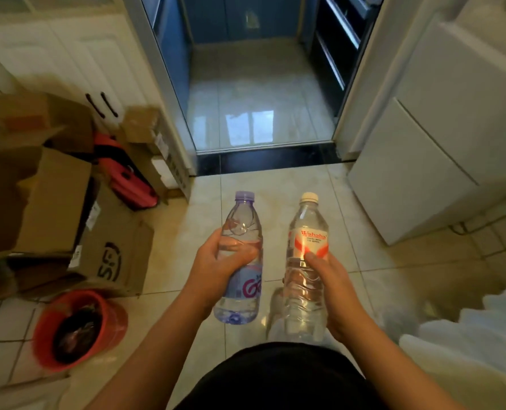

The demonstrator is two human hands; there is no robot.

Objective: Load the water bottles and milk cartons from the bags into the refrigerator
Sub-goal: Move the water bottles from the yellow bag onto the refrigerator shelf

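Two bottles in hand: my left hand [219, 261] grips purple bottle [241, 214], right hand [331, 285] grips clear bottle [308, 226], both upright above floor [364, 261]. I judge carry step; next needs one hand freed for fridge door

Boxes [53, 184] left, doorway [260, 99] ahead, bags [464, 335] right.

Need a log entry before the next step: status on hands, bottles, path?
Left hand grips purple-capped bottle. Right hand grips white-capped bottle. Both upright, capped. Cardboard boxes and red bin off to the left.
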